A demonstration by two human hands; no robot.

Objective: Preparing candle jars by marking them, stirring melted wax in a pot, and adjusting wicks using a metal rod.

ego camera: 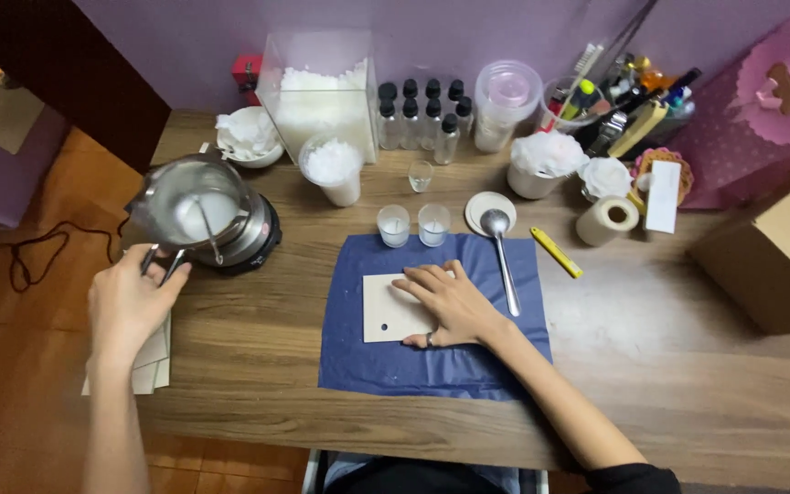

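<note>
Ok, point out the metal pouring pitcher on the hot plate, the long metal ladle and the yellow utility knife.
metal pouring pitcher [196,203], head view, on its inner wall.
long metal ladle [503,261], head view, on the handle.
yellow utility knife [556,252], head view, mid-body.

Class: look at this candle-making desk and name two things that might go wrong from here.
1. The left hand grips the handle of the metal pitcher on the small hotplate near the table edge; it might tip or burn.
2. The two small glasses stand close together, so pouring may spill onto the blue sheet.
</note>
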